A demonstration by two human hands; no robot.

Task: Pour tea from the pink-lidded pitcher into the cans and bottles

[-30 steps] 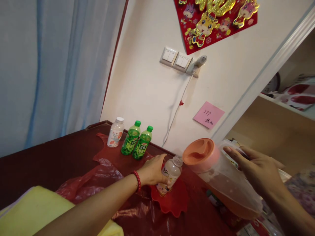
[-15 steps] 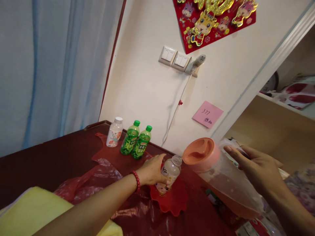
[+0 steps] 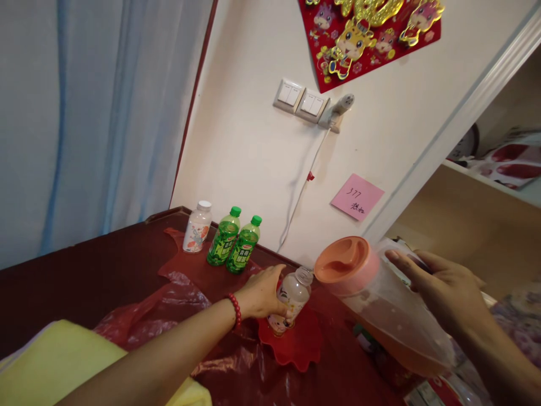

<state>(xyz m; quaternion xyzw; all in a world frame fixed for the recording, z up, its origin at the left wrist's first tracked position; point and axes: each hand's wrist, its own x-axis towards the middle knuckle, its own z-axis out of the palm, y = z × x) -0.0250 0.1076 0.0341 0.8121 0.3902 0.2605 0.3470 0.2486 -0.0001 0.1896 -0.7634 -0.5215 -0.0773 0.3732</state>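
Note:
Fingers of my left hand (image 3: 262, 294) wrap round an uncapped clear bottle (image 3: 296, 293) with a printed label. The bottle stands, slightly tilted in view, on a red scalloped dish (image 3: 298, 349). On the right, my right hand (image 3: 443, 282) grips the handle of a translucent pitcher (image 3: 397, 316), which is tipped toward the bottle. Its orange lid (image 3: 344, 262) has its spout edge at the bottle's mouth. Orange-tinted liquid lies along the pitcher's lower side. Whether any is flowing is too small to tell.
Two green bottles (image 3: 243, 248) and a white-capped bottle (image 3: 197, 228) stand at the table's back. Red plastic film (image 3: 169, 304) covers part of the dark red table (image 3: 42, 287). Yellow cloth (image 3: 63, 361) lies front left. Packages sit below the pitcher, and shelves (image 3: 486, 192) are at right.

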